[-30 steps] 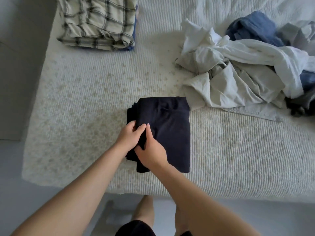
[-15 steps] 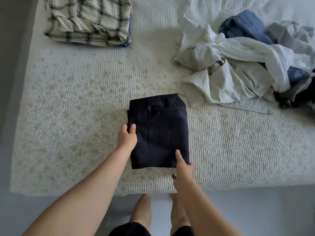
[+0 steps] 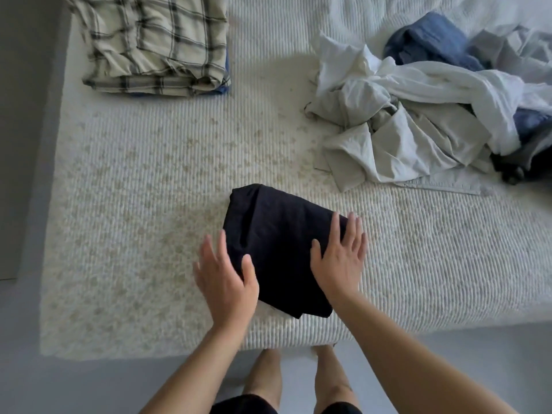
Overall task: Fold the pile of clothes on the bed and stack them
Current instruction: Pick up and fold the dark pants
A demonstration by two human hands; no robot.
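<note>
A folded black garment [image 3: 277, 249] sits tilted near the bed's front edge, its near corner raised a little off the cover. My left hand [image 3: 227, 279] presses against its left side with straight fingers, the thumb lying on the cloth. My right hand [image 3: 340, 261] lies flat against its right side, fingers spread, thumb on top. At the far left is the stack [image 3: 155, 46]: a folded plaid shirt over something blue. The unfolded pile [image 3: 418, 115] of white, beige, blue and dark clothes lies at the right.
The bed [image 3: 134, 204] has a ribbed cream cover; its left and front edges drop to a grey floor [image 3: 89, 383]. My bare legs stand just before the front edge. Open cover lies between the black garment and the stack.
My right hand moved from the garment's near right corner up along its right side. My left hand opened flat. The garment has turned and tilted, with its near end lifted.
</note>
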